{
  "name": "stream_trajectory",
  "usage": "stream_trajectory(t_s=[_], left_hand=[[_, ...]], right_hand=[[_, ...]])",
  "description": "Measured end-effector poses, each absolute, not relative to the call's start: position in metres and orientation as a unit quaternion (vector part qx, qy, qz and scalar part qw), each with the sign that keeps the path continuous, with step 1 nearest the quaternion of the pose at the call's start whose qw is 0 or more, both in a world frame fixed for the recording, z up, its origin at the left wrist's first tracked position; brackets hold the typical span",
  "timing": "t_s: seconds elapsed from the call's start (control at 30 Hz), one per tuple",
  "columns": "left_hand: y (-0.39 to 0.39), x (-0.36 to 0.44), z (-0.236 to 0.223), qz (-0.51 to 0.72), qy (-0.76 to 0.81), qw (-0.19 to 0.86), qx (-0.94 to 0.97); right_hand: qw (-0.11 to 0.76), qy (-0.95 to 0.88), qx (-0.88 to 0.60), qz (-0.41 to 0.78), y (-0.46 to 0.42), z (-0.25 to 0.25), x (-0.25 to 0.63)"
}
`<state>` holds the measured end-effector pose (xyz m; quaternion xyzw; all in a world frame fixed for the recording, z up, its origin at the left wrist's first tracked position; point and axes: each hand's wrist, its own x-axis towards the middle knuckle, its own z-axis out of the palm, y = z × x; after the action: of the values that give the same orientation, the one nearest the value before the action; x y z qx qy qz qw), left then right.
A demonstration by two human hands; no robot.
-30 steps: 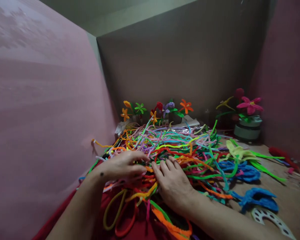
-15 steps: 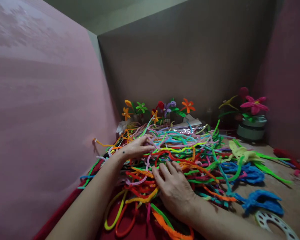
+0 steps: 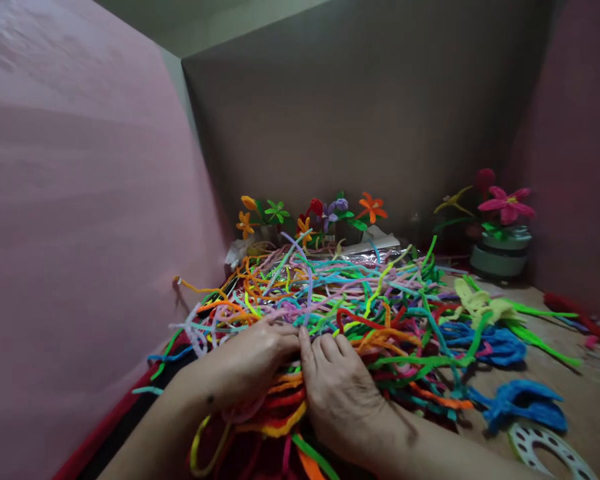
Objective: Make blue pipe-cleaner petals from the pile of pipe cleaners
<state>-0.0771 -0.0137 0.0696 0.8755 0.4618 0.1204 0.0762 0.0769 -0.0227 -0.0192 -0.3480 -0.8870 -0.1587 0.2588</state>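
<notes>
A big tangled heap of fuzzy pipe cleaners (image 3: 330, 287) in many colours lies in front of me. My left hand (image 3: 263, 353) is sunk in its near side, fingers curled down around some strands. Right beside it, my right hand (image 3: 340, 387) has bent fingers gripping into the same spot, with the fingertips hidden. The two hands nearly touch. From between them a lilac pipe cleaner (image 3: 309, 287) sticks up. Orange, red and yellow strands (image 3: 280, 400) run beneath the hands toward me.
Pipe-cleaner flowers (image 3: 325, 213) stand along the back. A jar (image 3: 500, 253) with a pink flower (image 3: 509, 205) is at the right. Blue bundles (image 3: 525, 407) and a white perforated ring (image 3: 545, 443) lie on the table's right side. A pink wall (image 3: 105, 220) rises close on the left.
My left hand has come back toward me, down beside the right one, and its fingers have curled in. The right hand's fingers have bent further. Strands at the heap's left have shifted.
</notes>
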Motion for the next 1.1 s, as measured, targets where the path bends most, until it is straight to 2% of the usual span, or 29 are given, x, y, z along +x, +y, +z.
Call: stream_trajectory(t_s=[0.1,0.2,0.27,0.37,0.5,0.67,0.87,1.1], left_hand=[[-0.008,-0.098,0.079,0.110,0.448,0.198,0.865],[0.005,-0.116,0.081,0.252,0.555,0.231,0.758],[0.012,-0.121,0.076,0.330,0.606,0.225,0.688],[0.021,-0.116,0.063,0.361,0.621,0.160,0.677],[0.027,-0.103,0.046,0.280,0.593,0.077,0.751],[0.019,-0.094,0.049,0.111,0.492,0.191,0.842],[0.010,-0.086,0.058,0.075,0.484,0.137,0.861],[0.012,-0.092,0.051,0.061,0.455,0.089,0.884]], right_hand=[[0.249,-0.893,-0.336,-0.164,-0.023,-0.015,0.080],[0.248,-0.895,-0.330,-0.170,-0.024,-0.013,0.081],[0.250,-0.896,-0.327,-0.167,-0.024,-0.014,0.081],[0.252,-0.897,-0.325,-0.164,-0.024,-0.015,0.080],[0.256,-0.894,-0.328,-0.168,-0.024,-0.016,0.078],[0.262,-0.898,-0.318,-0.154,-0.025,-0.014,0.080],[0.270,-0.900,-0.319,-0.122,-0.025,-0.011,0.080],[0.271,-0.897,-0.318,-0.143,-0.028,-0.013,0.080]])
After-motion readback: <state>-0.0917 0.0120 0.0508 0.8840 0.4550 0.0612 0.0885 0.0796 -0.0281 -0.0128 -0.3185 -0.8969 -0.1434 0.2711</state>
